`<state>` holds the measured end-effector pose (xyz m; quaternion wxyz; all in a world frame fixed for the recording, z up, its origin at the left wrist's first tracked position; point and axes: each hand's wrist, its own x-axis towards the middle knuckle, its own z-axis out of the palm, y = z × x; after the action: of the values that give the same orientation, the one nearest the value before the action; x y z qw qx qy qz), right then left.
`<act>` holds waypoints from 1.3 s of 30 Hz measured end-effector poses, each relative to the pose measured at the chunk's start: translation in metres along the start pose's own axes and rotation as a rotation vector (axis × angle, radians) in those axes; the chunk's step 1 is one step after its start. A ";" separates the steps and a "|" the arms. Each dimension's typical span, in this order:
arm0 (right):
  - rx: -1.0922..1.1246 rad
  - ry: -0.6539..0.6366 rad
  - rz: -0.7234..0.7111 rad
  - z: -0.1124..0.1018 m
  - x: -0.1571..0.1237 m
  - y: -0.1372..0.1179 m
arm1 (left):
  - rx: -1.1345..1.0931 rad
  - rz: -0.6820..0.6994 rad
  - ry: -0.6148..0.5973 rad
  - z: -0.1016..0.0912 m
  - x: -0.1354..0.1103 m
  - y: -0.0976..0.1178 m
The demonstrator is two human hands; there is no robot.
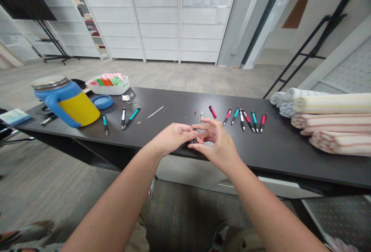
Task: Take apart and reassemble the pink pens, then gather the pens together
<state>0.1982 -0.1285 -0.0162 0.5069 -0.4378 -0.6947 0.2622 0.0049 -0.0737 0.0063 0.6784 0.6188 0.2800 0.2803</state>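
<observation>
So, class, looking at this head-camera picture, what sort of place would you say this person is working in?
Probably an office workroom or studio, though I can't be certain: pens are laid out on a long dark table, with white wall shelving behind and a grey carpeted floor.

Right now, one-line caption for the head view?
Left hand and right hand meet around a small dark pen over a black table lined with pens.

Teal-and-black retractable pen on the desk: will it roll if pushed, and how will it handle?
The teal-and-black retractable pen has a slim, round-looking barrel, so it will likely roll if nudged on the smooth black tabletop. It looks like plastic, so probably light and stiff, though its surface may be slightly slippery.
</observation>
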 end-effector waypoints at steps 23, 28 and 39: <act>-0.171 -0.076 -0.041 0.000 -0.005 -0.008 | -0.158 0.120 0.085 0.002 0.003 -0.011; -0.167 -0.064 -0.055 0.000 -0.003 -0.008 | -0.158 0.119 0.058 0.002 0.003 -0.009; -0.232 -0.029 -0.028 0.000 -0.004 -0.006 | -0.144 0.077 0.088 0.003 0.002 -0.009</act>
<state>0.1963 -0.1347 -0.0131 0.4465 -0.4799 -0.7336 0.1791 0.0083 -0.0752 -0.0027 0.6968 0.5659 0.2647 0.3523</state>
